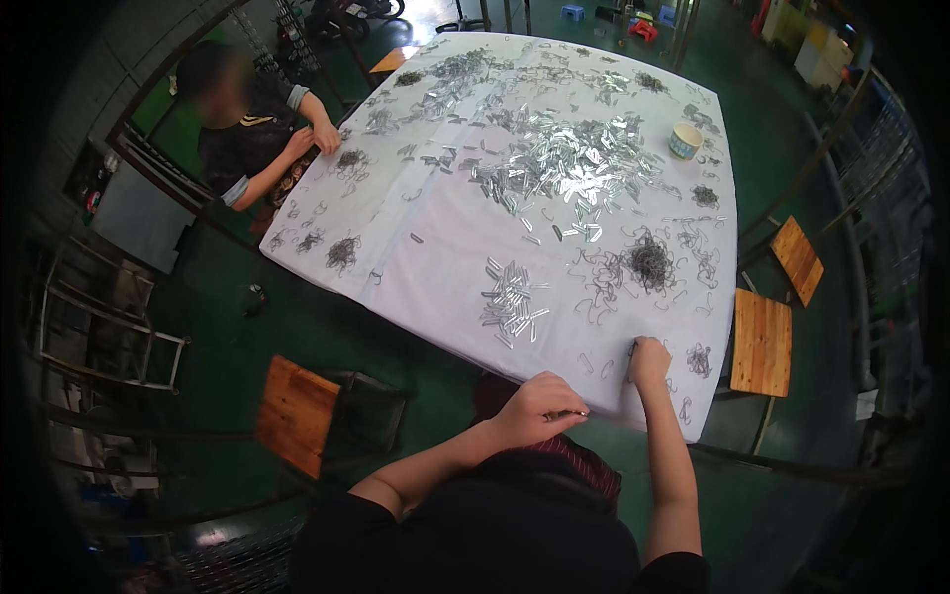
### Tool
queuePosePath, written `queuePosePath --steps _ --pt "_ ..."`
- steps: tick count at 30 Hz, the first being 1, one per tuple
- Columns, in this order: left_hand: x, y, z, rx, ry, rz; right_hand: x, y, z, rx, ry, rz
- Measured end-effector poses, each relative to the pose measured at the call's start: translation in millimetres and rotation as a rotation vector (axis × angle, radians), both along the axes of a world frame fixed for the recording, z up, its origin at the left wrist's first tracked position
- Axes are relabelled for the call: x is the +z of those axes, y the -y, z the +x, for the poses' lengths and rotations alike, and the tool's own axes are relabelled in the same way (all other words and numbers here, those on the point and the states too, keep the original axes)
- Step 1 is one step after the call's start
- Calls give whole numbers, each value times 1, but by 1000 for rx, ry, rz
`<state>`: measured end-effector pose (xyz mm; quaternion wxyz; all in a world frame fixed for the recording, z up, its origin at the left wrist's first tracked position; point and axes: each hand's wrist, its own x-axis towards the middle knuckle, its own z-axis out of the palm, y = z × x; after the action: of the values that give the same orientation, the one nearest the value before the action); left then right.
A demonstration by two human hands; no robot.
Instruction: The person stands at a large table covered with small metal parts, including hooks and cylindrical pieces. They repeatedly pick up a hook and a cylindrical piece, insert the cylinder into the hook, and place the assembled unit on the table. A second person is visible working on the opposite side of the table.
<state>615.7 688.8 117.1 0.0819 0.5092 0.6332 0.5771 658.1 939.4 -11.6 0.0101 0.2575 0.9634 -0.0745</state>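
Observation:
At the table's near edge, my left hand (537,408) is closed in a pinch, with a tiny light-coloured tip showing at its fingers; its kind is too small to tell. My right hand (649,362) is over the table's near right part, fingers curled together, and whatever they hold is hidden. Just left of it lie a few thin wire pieces (586,363). Beyond my left hand is a small pile of shiny flat metal strips (511,302). A dark tangle of bent wire hooks (651,259) lies past my right hand, with a smaller wire heap (699,359) to its right.
The white-covered table (445,297) carries a large heap of metal strips (574,163) and a paper tub (685,141). Another person (252,134) works at the left edge. Wooden stools (295,416) stand at the near left and along the right side (762,342).

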Motion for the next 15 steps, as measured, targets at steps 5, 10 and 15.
queuePosePath --steps 5,10,15 --pt "1 5 0 46 -14 -10 -4 -5 -8 15 21 76" --pt "-4 10 1 45 5 -32 -3 -9 -16 115 34 133" --pt "-6 6 3 0 11 -48 -8 -17 -27 219 70 172"
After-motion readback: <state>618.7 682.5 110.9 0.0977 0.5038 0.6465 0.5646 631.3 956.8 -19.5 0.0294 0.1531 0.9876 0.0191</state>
